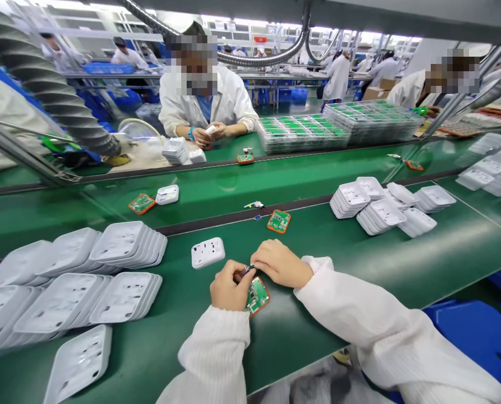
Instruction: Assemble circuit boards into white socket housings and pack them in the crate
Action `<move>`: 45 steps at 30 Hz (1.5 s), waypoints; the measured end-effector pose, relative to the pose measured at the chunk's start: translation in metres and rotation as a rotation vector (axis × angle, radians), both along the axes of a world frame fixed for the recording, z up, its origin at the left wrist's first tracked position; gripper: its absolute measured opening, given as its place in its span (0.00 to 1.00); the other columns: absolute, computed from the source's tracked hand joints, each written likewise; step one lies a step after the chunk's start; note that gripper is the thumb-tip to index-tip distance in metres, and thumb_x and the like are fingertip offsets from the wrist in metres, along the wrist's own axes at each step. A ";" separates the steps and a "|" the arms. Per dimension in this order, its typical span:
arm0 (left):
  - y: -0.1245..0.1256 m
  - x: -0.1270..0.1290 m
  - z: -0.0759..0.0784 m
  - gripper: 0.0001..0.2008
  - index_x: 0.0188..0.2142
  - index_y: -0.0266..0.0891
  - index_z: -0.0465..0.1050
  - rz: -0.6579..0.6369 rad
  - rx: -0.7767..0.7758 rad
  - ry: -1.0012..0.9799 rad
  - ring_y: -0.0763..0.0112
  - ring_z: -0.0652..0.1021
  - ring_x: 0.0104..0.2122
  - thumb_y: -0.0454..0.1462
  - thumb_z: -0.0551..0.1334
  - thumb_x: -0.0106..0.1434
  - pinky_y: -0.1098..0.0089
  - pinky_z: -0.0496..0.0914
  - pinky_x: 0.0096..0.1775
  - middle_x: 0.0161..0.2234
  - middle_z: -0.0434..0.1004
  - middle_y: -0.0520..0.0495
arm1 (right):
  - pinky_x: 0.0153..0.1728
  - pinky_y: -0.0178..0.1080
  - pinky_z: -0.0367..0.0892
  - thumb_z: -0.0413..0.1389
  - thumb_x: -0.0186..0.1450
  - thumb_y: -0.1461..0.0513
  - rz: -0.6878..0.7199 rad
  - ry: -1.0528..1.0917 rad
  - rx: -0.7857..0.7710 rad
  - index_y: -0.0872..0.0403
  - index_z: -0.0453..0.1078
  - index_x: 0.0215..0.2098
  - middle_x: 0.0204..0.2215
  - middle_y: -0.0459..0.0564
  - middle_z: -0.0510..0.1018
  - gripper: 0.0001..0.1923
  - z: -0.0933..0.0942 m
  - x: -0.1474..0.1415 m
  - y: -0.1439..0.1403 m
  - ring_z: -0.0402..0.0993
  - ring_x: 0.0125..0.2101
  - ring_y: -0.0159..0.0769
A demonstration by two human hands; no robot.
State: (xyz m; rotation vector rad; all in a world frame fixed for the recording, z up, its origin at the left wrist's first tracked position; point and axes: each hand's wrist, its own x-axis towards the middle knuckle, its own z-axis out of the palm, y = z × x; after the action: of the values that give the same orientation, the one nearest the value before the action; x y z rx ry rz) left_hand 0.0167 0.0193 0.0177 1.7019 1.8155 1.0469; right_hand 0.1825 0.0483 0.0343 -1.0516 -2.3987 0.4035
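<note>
In the head view, the left hand (228, 289) curls over the near edge of a small green circuit board (257, 295) with an orange rim, its grip closed on the board, which lies low on the green tabletop (300, 247) directly in front of the person. The right hand (280, 262) comes in from the other side, its fingertips pinched narrow on a small dark part (247, 270) at the board's upper edge, where the two hands nearly touch. Just beyond the left hand lies a single white housing (207, 252), flat on the tabletop. Farther out, near the dark strip between the belts, sits another orange-rimmed board (279, 221) with thin wires and a white connector (256, 205) beside it. Stacks of white shells (119, 244) lie to the left, and more stacks (380, 210) lie to the right. Across the belt a co-worker in a white coat (229, 101) holds a small white piece in both hands.
</note>
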 end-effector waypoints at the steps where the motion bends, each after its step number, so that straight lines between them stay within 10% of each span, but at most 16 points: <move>1: -0.001 0.000 0.001 0.08 0.24 0.42 0.69 -0.008 -0.003 0.002 0.71 0.70 0.24 0.43 0.63 0.52 0.70 0.63 0.31 0.20 0.69 0.55 | 0.40 0.39 0.55 0.45 0.71 0.62 0.001 -0.018 0.003 0.53 0.68 0.38 0.34 0.49 0.70 0.11 0.000 0.000 0.000 0.64 0.38 0.35; 24: 0.006 -0.009 -0.009 0.07 0.27 0.40 0.66 -0.179 -0.019 0.500 0.62 0.72 0.31 0.40 0.57 0.60 0.64 0.63 0.38 0.26 0.72 0.47 | 0.39 0.40 0.58 0.48 0.68 0.65 0.082 -0.152 0.140 0.56 0.67 0.36 0.34 0.51 0.72 0.07 -0.018 -0.014 0.012 0.63 0.37 0.38; 28: 0.022 -0.044 -0.003 0.19 0.49 0.38 0.66 -0.157 0.098 0.473 0.56 0.72 0.45 0.41 0.60 0.59 0.60 0.64 0.45 0.47 0.73 0.39 | 0.44 0.40 0.61 0.52 0.67 0.59 -0.166 0.063 0.085 0.57 0.64 0.45 0.42 0.55 0.72 0.12 -0.011 0.003 0.025 0.66 0.44 0.39; 34: 0.067 -0.079 -0.015 0.28 0.57 0.41 0.63 -0.270 0.064 0.609 0.48 0.61 0.59 0.37 0.61 0.56 0.52 0.57 0.55 0.60 0.61 0.39 | 0.34 0.39 0.63 0.53 0.65 0.48 -0.423 -0.266 -0.060 0.56 0.64 0.36 0.32 0.53 0.72 0.18 -0.015 -0.016 0.018 0.69 0.34 0.41; 39: 0.074 -0.075 -0.022 0.24 0.50 0.42 0.71 -0.129 0.060 0.202 0.48 0.65 0.55 0.43 0.63 0.54 0.50 0.56 0.56 0.52 0.68 0.39 | 0.34 0.40 0.65 0.52 0.66 0.61 -0.358 -0.366 -0.030 0.58 0.64 0.38 0.34 0.55 0.71 0.06 -0.023 -0.042 0.013 0.69 0.36 0.43; 45: 0.047 -0.061 -0.008 0.32 0.54 0.40 0.66 -0.089 -0.237 -1.262 0.51 0.73 0.49 0.56 0.57 0.56 0.52 0.66 0.49 0.51 0.71 0.38 | 0.39 0.36 0.65 0.47 0.68 0.66 -0.022 -0.083 -0.013 0.55 0.63 0.48 0.39 0.52 0.69 0.10 -0.013 -0.030 0.002 0.68 0.37 0.35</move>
State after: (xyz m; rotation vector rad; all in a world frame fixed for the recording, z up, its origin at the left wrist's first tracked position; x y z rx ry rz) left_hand -0.0438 0.0662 0.0096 0.6203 0.9380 1.3268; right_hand 0.1523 0.0501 0.0216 -1.1202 -2.4580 0.3746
